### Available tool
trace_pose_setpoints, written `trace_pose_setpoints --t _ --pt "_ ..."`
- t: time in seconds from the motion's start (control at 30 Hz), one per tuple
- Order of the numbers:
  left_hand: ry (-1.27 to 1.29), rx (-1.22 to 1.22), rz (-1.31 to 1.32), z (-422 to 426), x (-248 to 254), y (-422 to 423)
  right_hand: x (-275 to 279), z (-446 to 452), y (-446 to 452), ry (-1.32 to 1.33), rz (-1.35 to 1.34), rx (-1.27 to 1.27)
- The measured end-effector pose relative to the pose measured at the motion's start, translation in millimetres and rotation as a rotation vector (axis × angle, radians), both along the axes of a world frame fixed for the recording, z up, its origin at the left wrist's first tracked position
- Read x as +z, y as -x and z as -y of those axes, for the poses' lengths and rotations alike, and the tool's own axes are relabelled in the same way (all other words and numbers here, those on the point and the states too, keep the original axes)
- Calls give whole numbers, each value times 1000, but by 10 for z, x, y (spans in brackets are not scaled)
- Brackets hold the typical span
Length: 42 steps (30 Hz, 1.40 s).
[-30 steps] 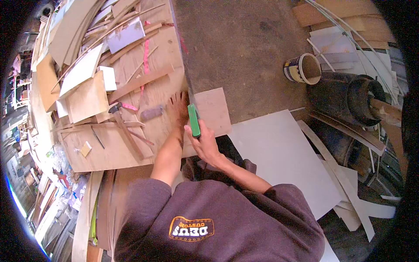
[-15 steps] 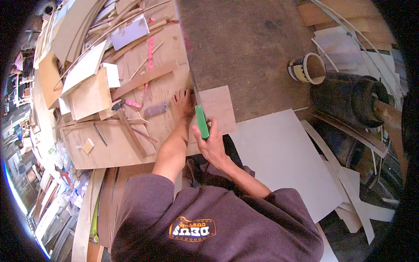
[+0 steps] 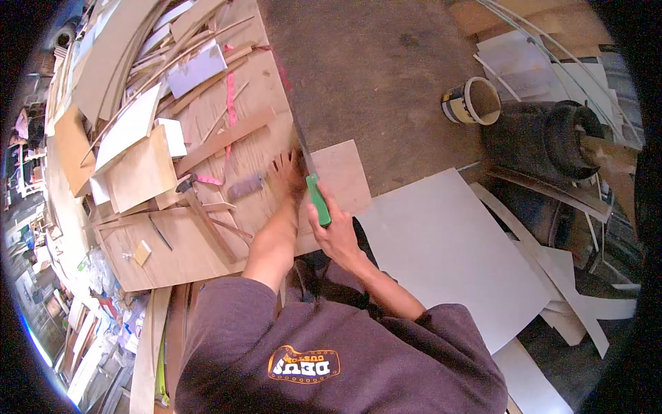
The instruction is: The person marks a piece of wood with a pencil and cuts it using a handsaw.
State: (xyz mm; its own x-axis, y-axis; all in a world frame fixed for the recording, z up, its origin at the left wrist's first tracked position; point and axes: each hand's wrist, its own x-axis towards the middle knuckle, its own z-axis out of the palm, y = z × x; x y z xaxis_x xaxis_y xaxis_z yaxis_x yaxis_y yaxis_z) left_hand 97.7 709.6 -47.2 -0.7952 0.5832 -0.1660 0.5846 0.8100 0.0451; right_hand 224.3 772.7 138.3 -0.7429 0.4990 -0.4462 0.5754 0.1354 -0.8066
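My right hand (image 3: pixel 338 231) is wrapped around the green handle of a handsaw (image 3: pixel 317 200). The saw's thin blade points away from me, running along the edge between the plywood sheet (image 3: pixel 265 148) and a small pale wood piece (image 3: pixel 341 176) on its right. My left hand (image 3: pixel 287 172) lies with fingers spread on the plywood, just left of the blade. Whether the teeth are inside the wood cannot be made out. A greyish roller-like object (image 3: pixel 246 187) and a black-headed hammer-like tool (image 3: pixel 185 185) rest left of my left hand.
Wood offcuts (image 3: pixel 145 138) pile up on the left of the plywood. A brown board surface (image 3: pixel 372 76) spreads ahead, with a bucket (image 3: pixel 472 101) tipped at its right. A large white sheet (image 3: pixel 448 248) lies to my right, near a black cylindrical container (image 3: pixel 538 141).
The saw handle has drawn slightly back toward me, and more of the blade shows. My left hand stays pressed on the plywood. The whole view has shifted a little.
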Motion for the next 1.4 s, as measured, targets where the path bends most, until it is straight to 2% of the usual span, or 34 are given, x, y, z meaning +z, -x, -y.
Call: trace_pose_setpoints --t 0.07,0.13,0.2,0.23,0.3,0.33,0.53,0.67,0.73,0.97,1.07,1.17,1.23,1.4 --pt "-12 1 17 -13 17 8 -35 31 9 -9 -50 -40" --pt "-23 1 37 14 -81 0 -113 90 33 -159 -138 -51" --pt "-37 -43 -147 26 -170 -3 -70 105 8 -131 -95 -45" --pt "-45 -54 -149 -11 -151 6 -19 86 31 -102 -61 -31" --pt "-118 79 98 -53 -76 -15 163 71 3 -76 -76 -70" --pt "-116 70 104 -44 -44 -32 229 94 -43 -41 -83 -103" --pt "-114 75 75 -94 43 23 178 114 -72 -130 -39 -42" --pt "-114 76 46 -106 -34 7 262 42 -131 -20 -12 -47" --pt "-111 82 36 -90 -52 -13 171 52 -118 -80 -109 -71" --pt "-117 82 17 -64 -66 -43 236 83 -208 -109 -140 -50" --pt "-116 76 10 -64 -56 -33 203 101 -184 -86 -62 -13" --pt "-114 76 3 -66 -58 2 234 129 -189 -157 -156 -25" --pt "-112 72 4 -58 -76 -4 237 103 -224 -90 -72 -13" --pt "-110 69 -1 -72 -55 14 299 114 -175 -146 -42 30"
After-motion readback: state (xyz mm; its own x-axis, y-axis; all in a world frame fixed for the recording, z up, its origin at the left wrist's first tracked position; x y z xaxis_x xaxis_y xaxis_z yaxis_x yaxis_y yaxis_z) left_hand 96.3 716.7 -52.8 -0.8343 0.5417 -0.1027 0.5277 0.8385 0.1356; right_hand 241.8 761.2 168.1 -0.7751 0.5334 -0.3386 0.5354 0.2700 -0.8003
